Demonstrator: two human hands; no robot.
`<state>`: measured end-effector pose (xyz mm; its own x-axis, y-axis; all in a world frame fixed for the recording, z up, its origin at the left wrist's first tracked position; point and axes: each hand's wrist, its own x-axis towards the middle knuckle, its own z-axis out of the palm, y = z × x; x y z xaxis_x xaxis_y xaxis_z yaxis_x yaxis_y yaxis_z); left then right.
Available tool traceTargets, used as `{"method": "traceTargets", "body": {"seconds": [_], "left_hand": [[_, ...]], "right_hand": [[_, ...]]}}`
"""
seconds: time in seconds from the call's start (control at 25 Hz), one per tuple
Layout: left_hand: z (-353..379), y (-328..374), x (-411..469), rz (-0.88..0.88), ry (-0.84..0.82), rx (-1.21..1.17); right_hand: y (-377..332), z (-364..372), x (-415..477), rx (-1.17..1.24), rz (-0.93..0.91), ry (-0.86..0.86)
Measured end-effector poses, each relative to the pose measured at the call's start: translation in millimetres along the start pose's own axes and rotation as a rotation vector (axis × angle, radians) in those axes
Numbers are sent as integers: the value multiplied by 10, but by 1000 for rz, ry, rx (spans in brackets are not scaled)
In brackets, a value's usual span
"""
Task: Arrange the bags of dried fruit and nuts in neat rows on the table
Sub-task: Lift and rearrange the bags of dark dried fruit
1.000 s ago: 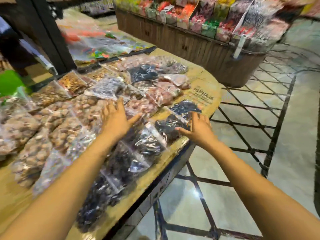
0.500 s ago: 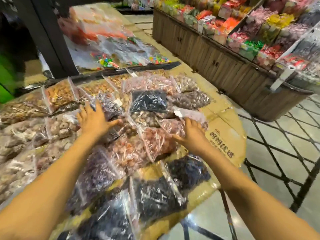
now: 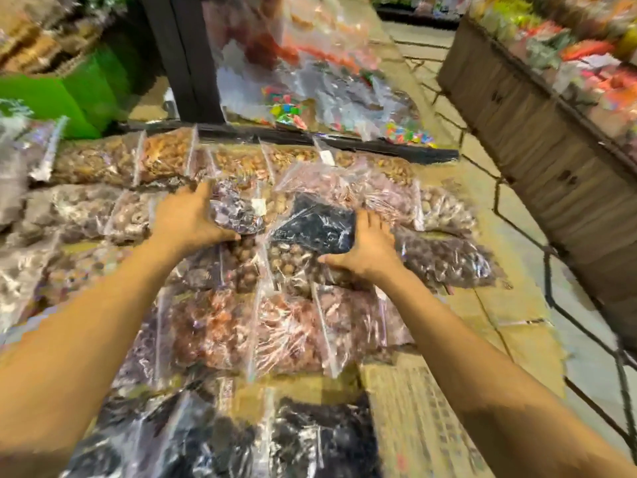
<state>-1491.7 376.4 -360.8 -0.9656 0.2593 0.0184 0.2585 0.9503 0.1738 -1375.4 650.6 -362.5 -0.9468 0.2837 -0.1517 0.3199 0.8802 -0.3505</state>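
Observation:
Several clear bags of dried fruit and nuts lie in rows on a table covered with cardboard (image 3: pixel 410 401). My left hand (image 3: pixel 188 219) grips the left side of a bag of purplish-grey dried fruit (image 3: pixel 238 210) in the middle of the table. My right hand (image 3: pixel 365 248) grips the right edge of a bag of black dried fruit (image 3: pixel 315 224) lying on top of other bags. Brown nut bags (image 3: pixel 165 155) fill the far row. Reddish fruit bags (image 3: pixel 286 331) lie nearer me, and dark fruit bags (image 3: pixel 320 439) lie along the near edge.
A black post (image 3: pixel 182 56) and a green box (image 3: pixel 69 94) stand behind the table. Bags of coloured sweets (image 3: pixel 310 81) lie beyond a black rail. A wooden display counter (image 3: pixel 537 132) full of packets stands to the right, across a tiled aisle (image 3: pixel 593 374).
Both hands have reached farther across the table, from the near bags to the middle pile. The left has closed on the purplish-grey bag and the right on the black fruit bag.

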Motion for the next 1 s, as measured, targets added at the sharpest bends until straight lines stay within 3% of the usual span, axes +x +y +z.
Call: {"method": "traceTargets", "body": {"seconds": [0.16, 0.28, 0.36, 0.52, 0.64, 0.72, 0.8, 0.92, 1.0], "left_hand": [[-175, 303, -606, -207, 178, -226], [-295, 513, -1124, -227, 240, -251], [-356, 589, -1449, -271, 257, -257], [-426, 610, -2016, -321, 303, -383], [-409, 637, -2353, -347, 354, -482], [-378, 688, -2643, -386, 401, -559], [-341, 727, -2937, -426, 429, -614], [-268, 773, -3271, -446, 419, -660], [-203, 787, -3437, -447, 388, -671]], "right_hand": [[167, -9, 204, -108, -177, 24], [183, -48, 236, -109, -255, 29], [198, -69, 209, 14, -210, 14], [267, -189, -73, 491, -112, 17], [503, -233, -624, 703, -219, 43], [751, -157, -1169, 799, -304, -37], [1018, 38, -1674, 769, -322, -106], [1325, 353, -2128, 578, -377, -72], [1407, 445, -2302, 659, -308, -83]]}}
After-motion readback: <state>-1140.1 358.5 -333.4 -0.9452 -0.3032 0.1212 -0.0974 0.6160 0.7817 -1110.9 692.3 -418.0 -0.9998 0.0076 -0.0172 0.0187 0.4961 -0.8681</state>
